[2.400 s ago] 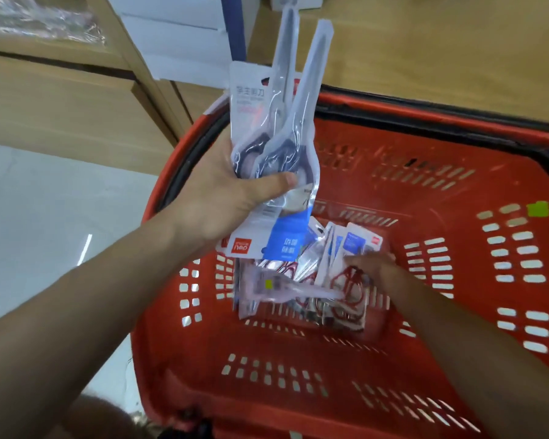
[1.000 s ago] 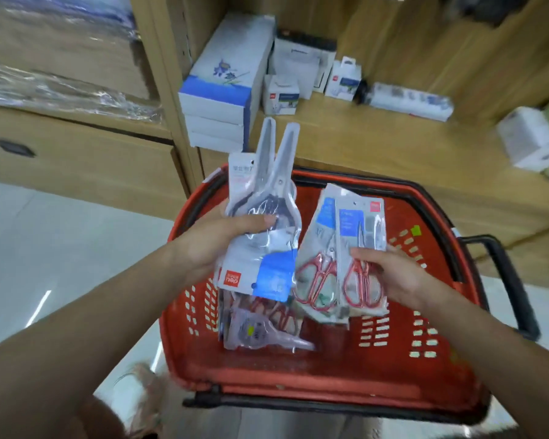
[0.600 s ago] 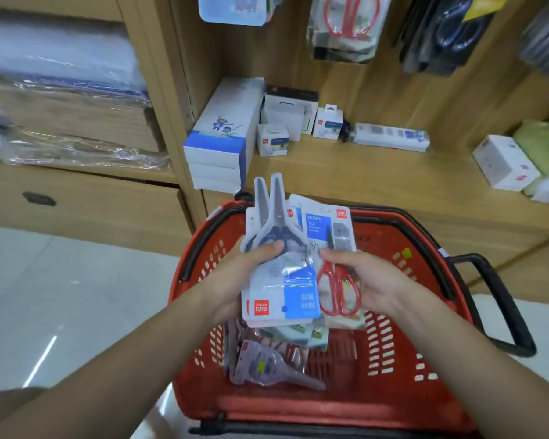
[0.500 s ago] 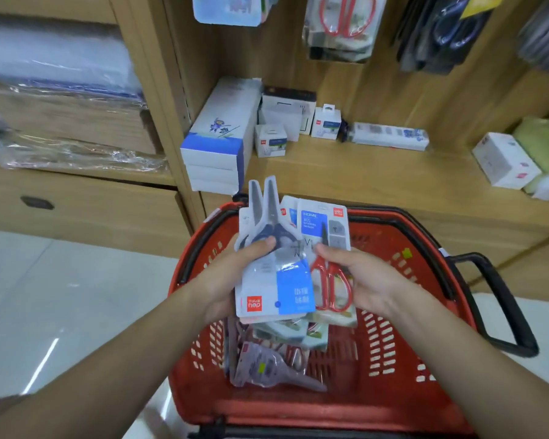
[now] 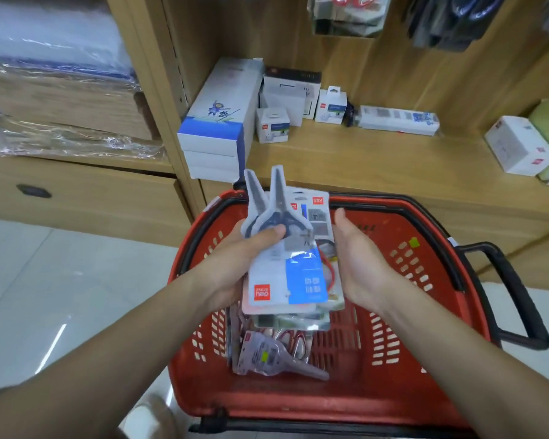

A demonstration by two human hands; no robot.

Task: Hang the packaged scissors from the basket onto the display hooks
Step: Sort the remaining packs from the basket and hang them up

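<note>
The left hand is gripping the stack of scissors packs above the basket, while the right hand is steadying its edge, palm flat. The next move is probably lifting one pack toward the hanging scissors.

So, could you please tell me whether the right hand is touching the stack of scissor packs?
Touching. The head view shows the right hand with its palm against the right edge of the stack of scissor packs, no gap between.

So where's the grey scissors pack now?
Head view, centre: the grey scissors pack sits in the left hand, right hand beside it, above the red basket.
</note>
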